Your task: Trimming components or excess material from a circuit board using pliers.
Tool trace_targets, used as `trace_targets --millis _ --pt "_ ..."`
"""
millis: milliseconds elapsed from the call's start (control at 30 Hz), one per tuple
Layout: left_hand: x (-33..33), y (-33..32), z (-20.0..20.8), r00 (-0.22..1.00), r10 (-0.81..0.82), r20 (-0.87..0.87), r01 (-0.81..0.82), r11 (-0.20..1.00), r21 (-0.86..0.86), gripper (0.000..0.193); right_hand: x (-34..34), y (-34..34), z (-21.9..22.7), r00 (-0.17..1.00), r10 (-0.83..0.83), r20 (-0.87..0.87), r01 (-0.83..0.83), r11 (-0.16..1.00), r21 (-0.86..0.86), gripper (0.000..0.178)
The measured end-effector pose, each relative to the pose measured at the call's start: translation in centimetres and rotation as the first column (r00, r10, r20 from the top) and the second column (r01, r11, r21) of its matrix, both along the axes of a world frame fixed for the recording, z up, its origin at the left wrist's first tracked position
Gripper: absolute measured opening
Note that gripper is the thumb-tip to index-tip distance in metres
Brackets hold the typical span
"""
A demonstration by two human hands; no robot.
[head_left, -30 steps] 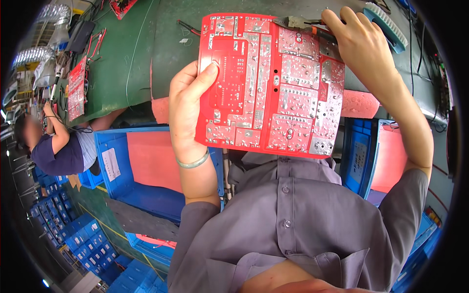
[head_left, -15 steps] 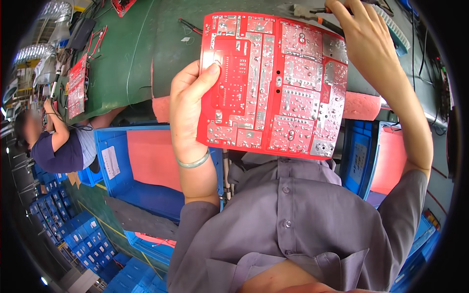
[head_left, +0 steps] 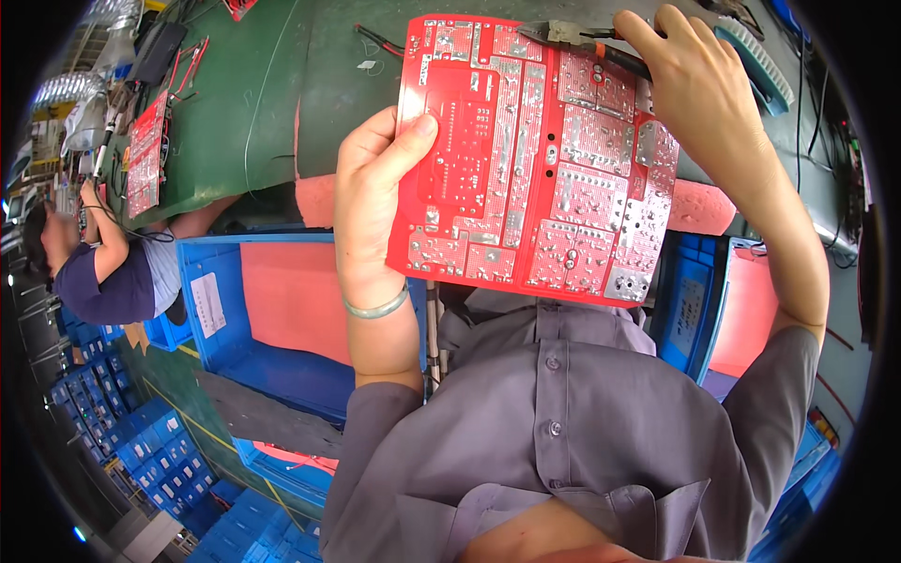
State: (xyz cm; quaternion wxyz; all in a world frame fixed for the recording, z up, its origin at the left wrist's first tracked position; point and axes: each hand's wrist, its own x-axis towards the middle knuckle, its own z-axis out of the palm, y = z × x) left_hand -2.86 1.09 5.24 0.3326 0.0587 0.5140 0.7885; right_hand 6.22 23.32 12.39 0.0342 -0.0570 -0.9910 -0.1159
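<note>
My left hand (head_left: 380, 188) grips the left edge of a red circuit board (head_left: 526, 178), thumb on the face turned toward me. That face carries silvery solder tracks and many solder joints. In my right hand (head_left: 699, 84) is a pair of pliers (head_left: 601, 47) with black and orange handles. Their metal jaws lie over the board's upper part, near its top edge; whether they touch it I cannot tell. The fingers close round the handles at the board's upper right corner.
Beneath is a green work surface (head_left: 235, 113) with pink foam (head_left: 694, 206) along its edge. A blue bin (head_left: 272, 366) stands left of me, another (head_left: 690, 310) right. A brush (head_left: 755, 70) lies at upper right. A co-worker (head_left: 113, 277) sits far left by another red board (head_left: 145, 159).
The pliers have come from behind the board's top right corner to over its upper face, moving left. The board has shifted slightly right and up with my left hand.
</note>
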Motion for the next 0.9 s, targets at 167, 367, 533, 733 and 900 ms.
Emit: trace_targets --millis 167,367,533,733,900 --pt "-0.1 0.0 0.0 1.0 -0.012 0.005 0.011 1.0 0.023 0.017 -0.1 0.4 -0.2 1.0 0.019 0.004 -0.019 0.999 0.025 0.027" --pt "-0.2 -0.1 -0.3 1.0 -0.006 -0.003 0.006 1.0 0.017 0.018 -0.2 1.0 -0.2 0.966 0.159 -0.204 -0.142 0.985 0.096 0.031" --pt "-0.1 -0.1 -0.1 1.0 -0.021 -0.002 0.021 0.999 0.032 0.019 -0.7 -0.4 0.2 0.981 0.104 -0.161 -0.097 0.994 0.053 0.028" --pt "0.1 0.1 0.1 1.0 -0.009 0.022 0.008 0.999 0.046 0.019 -1.0 -1.2 0.1 0.997 0.055 -0.049 -0.052 0.997 0.057 0.022" --pt "0.0 -0.1 -0.1 1.0 -0.013 0.008 0.013 0.999 0.039 0.018 -1.1 -1.4 0.0 0.996 0.053 -0.066 -0.051 0.998 0.031 0.019"
